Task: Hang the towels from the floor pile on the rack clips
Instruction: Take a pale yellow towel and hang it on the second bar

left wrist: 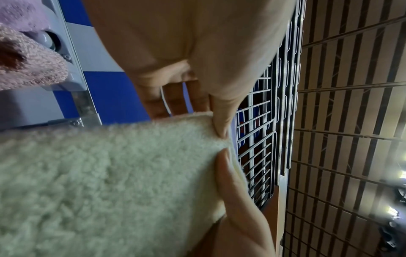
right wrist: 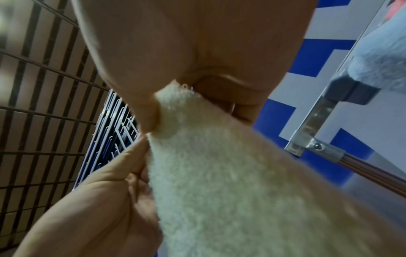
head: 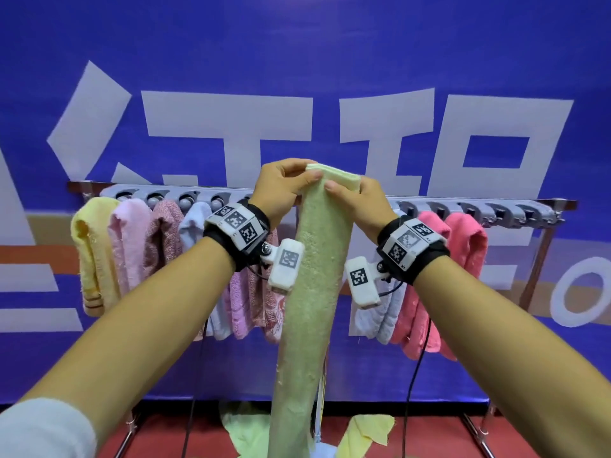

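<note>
My left hand [head: 281, 186] and right hand [head: 355, 196] each pinched the pale green towel [head: 314, 276] at its top edge; it hung lengthwise downward, just before the rack clips [head: 496, 211].

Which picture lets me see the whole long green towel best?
The head view. There the green towel hangs full length from the left hand and right hand, which pinch its top edge in front of the rack. The wrist views show only its fuzzy top between the fingertips, close and blurred.
</note>
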### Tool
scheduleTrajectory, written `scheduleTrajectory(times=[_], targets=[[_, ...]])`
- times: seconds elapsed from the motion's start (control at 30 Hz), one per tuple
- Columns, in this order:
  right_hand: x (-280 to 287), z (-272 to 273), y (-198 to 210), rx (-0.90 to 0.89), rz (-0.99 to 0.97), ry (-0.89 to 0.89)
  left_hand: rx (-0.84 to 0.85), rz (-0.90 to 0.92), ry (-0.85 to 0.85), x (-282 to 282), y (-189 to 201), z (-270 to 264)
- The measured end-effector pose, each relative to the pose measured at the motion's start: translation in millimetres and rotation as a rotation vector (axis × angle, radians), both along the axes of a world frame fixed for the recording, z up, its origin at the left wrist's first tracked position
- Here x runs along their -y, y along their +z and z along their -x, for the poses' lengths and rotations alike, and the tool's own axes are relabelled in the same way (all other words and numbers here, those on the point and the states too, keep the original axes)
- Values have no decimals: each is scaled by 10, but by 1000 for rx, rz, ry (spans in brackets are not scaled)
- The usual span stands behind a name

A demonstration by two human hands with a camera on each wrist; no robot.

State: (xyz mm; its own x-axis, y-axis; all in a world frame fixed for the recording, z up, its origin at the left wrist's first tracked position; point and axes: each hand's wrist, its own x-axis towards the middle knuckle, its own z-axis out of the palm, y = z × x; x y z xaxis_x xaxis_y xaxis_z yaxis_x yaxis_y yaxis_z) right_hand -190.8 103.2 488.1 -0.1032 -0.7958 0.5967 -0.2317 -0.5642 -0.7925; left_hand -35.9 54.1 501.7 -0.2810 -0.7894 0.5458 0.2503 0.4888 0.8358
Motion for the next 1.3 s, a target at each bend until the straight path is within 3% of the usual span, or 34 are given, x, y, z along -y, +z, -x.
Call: scheduleTrajectory(times=[0.3, 0.53, 0.67, 0.83, 0.97, 1.13, 1.23, 1.3], targets=[[124, -1, 87, -62, 94, -74, -123, -97, -122, 117, -294, 132], [169, 198, 270, 15, 89, -143, 197, -259, -261, 87, -1041, 325], [213, 484, 334, 109, 115, -301, 301, -295, -286, 48, -1464, 422], [173, 931, 249, 130, 149, -522, 328, -373, -317, 54, -1665, 322], [4, 1268, 44, 55, 52, -712, 224, -475, -332, 86, -1519, 165], [-123, 1423, -341, -102, -418, -977, 200, -438, -373, 82, -994, 116], [-116, 1179, -462, -284, -309, -942, 305, -384, -353, 1, -697, 231], [-99, 859, -487, -275, -199, -721, 385, -374, -359, -49, -579, 326]])
